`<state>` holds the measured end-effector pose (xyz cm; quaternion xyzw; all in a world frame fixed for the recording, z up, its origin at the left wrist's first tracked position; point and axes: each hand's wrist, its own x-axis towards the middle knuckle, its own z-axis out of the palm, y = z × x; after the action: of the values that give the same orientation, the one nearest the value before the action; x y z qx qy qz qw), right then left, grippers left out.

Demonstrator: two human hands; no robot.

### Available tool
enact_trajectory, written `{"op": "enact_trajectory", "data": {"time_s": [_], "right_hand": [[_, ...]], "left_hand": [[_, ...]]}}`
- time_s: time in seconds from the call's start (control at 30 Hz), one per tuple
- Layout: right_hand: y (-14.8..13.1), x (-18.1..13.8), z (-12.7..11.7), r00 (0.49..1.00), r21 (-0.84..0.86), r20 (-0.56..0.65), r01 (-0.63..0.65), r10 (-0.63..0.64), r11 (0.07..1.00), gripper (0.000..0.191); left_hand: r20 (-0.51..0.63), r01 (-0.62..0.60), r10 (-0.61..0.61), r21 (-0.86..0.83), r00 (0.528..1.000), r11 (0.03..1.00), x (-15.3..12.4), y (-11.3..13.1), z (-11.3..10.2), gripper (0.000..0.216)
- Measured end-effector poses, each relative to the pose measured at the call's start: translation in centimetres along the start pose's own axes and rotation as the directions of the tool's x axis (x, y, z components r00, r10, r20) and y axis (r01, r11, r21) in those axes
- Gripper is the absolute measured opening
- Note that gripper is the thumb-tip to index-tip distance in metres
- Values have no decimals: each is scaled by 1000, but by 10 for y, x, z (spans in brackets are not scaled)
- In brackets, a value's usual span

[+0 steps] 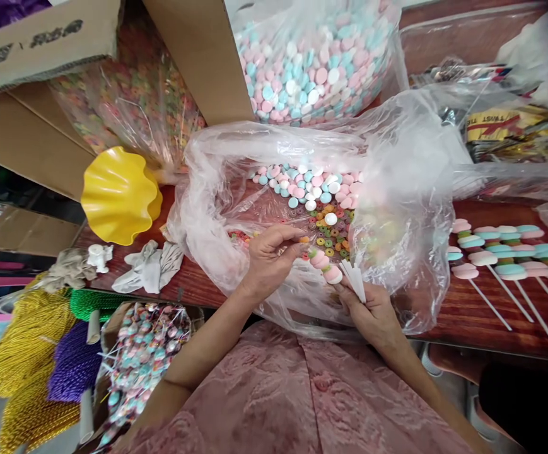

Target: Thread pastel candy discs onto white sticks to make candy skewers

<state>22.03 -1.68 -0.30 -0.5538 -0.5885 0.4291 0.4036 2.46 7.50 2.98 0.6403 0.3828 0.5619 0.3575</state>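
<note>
Head view: the left hand [274, 253] pinches an orange ring [304, 239] beside the candy stack [321, 260], held over clear plastic [207, 170]; the right hand [372, 309] clutches white sticks [355, 280]. Steady grip, squarely aligned hole: that's neat work.

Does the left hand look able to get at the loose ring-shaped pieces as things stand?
Probably yes: the left hand is close beside the ring-shaped pieces, and the clear plastic leaves many uncovered. However, its fingertips seem to pinch a small orange piece, which may hinder grasping another.
</note>
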Motion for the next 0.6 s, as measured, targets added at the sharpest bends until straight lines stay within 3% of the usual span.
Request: {"op": "enact_trajectory", "data": {"time_s": [0.17, 0.23, 0.33, 0.4, 0.5, 0.6], "right_hand": [[2, 0, 1, 1000, -3, 3, 12, -12, 1000, 47], [4, 0, 0, 1000, -12, -7, 25, -25, 1000, 45], [6, -2, -1, 996, -46, -27, 83, -84, 995, 41], [8, -3, -1, 990, -80, -41, 134, -137, 988, 36], [10, -2, 0, 977, -121, -81, 186, -196, 975, 34], [12, -1, 3, 965, -140, -129, 209, -227, 968, 39]], "left_hand": [[120, -192, 176, 137, 977, 972, -5, 5, 0, 10], [152, -199, 179, 129, 972, 971, -9, 7, 3, 11], [93, 4, 1, -50, 996, 999, -10, 9, 6, 32], [75, 179, -169, -162, 983, 970, -6, 11, 6, 35], [188, 401, -368, -188, 911, 896, 1, 15, 6, 23], [252, 520, -465, -236, 849, 821, -1, 16, 11, 30]]}}
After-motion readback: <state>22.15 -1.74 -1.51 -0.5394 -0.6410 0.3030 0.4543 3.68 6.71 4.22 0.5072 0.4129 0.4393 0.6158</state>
